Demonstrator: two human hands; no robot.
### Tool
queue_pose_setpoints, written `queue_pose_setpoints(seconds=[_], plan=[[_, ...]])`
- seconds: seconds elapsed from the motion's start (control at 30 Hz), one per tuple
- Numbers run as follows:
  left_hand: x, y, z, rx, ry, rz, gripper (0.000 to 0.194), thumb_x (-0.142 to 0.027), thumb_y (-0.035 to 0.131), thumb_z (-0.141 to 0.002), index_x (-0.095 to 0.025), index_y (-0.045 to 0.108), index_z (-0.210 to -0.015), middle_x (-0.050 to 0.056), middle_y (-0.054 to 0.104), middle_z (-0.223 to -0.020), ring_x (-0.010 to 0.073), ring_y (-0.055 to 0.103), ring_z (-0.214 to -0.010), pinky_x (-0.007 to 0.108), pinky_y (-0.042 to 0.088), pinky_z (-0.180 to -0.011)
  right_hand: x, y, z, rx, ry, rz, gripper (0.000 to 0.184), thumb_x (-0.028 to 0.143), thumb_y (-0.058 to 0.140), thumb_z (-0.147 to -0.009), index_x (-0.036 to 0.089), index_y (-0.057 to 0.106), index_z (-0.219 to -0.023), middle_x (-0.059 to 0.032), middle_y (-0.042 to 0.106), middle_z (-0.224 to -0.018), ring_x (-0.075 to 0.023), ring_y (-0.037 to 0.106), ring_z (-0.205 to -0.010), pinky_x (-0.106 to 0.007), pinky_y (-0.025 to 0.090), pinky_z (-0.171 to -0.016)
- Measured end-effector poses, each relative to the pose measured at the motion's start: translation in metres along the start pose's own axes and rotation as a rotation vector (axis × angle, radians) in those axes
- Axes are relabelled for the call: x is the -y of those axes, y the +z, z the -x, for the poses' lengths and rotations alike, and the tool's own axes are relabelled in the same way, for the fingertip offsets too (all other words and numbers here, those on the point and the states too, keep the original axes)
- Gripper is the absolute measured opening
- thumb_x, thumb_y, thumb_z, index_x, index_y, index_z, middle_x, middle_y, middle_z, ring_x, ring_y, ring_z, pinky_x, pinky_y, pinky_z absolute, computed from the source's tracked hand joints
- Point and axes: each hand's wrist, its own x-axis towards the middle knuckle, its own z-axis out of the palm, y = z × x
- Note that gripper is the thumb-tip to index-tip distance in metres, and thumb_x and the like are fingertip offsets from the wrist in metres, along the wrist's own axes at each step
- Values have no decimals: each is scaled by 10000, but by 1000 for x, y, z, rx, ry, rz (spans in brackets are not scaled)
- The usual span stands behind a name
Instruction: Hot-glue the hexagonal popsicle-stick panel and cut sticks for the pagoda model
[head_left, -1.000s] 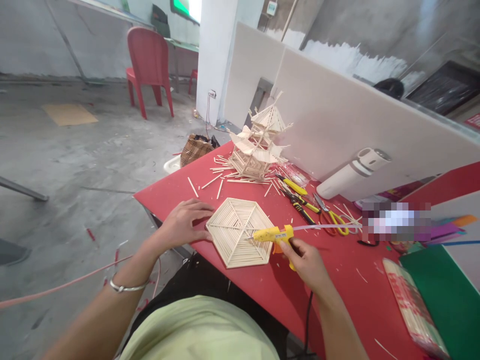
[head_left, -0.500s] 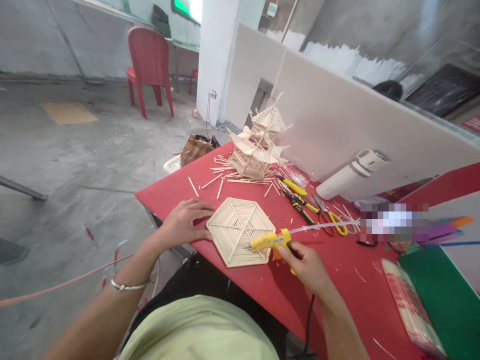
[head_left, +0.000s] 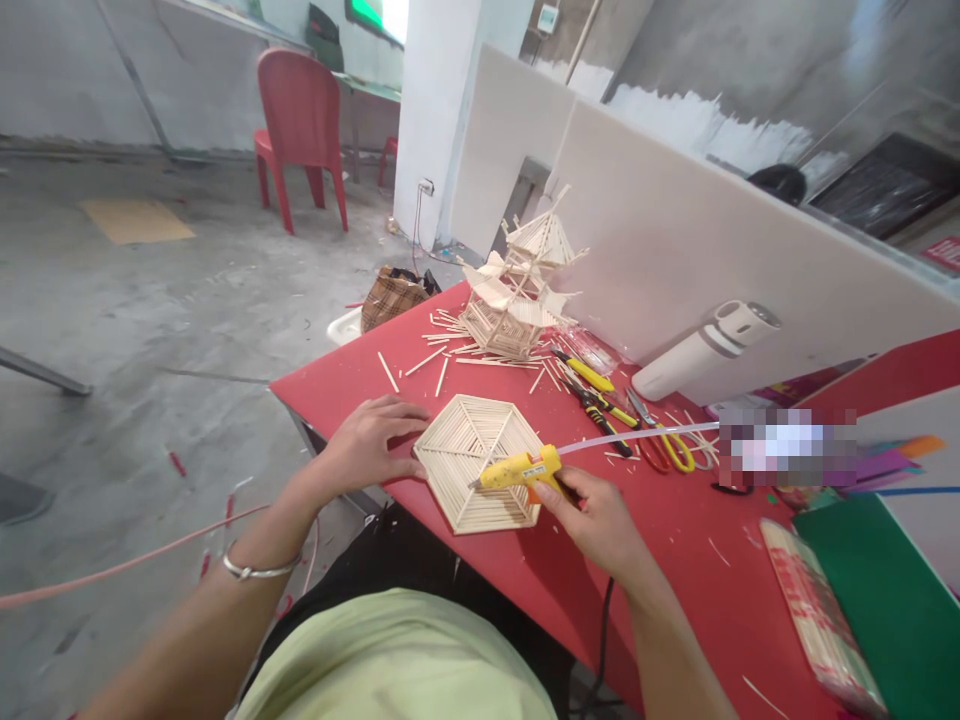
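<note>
A flat hexagonal panel of wooden sticks (head_left: 465, 445) lies near the front edge of the red table (head_left: 675, 540). My left hand (head_left: 367, 442) rests on the panel's left edge, fingers bent over it. My right hand (head_left: 589, 520) grips a yellow glue gun (head_left: 517, 470) whose nozzle points left over the lower middle of the panel. A clear glue stick (head_left: 637, 437) juts from the gun's back toward the right.
A stick-built pagoda model (head_left: 517, 285) stands at the table's far end among loose sticks. Pliers (head_left: 600, 400), scissors (head_left: 664, 440) and a white bottle (head_left: 701, 350) lie to the right by a white partition. A packet of sticks (head_left: 814, 610) and green sheet (head_left: 892, 590) sit at right.
My right hand has carried the glue gun leftward and toward me across the panel, so the nozzle sits further left. My left hand has stayed on the panel's edge.
</note>
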Motion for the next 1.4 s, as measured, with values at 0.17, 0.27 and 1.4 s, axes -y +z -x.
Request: queue_pose_setpoints(seconds=[0.17,0.27,1.4], plan=[[2,2,1,3,4,-12,555,-660,708,-719,-264,739,-1106,80,712,-1199,290,637,-1074,395,460,-924,7,5,-3,40,-10,-36,385,517,538,-911,171,704,-881,-38,680,-768,-179,569,-677,-262,413,-597],[3,2,1,6,11,-23,558,-667,695,-729,-263,734,-1111,79,710,-1205,285,638,-1072,392,460,-924,10,2,-1,108,-12,-58,383,506,545,-910,166,720,-938,-46,704,-835,-189,595,-727,-259,430,-620],[1,2,2,0,3,-15,556,-663,702,-724,-261,737,-1106,81,713,-1203,291,638,-1073,389,461,-920,-3,-9,9,76,48,-51,380,514,569,-887,166,665,-768,-5,608,-683,-147,517,-629,-236,382,-559]])
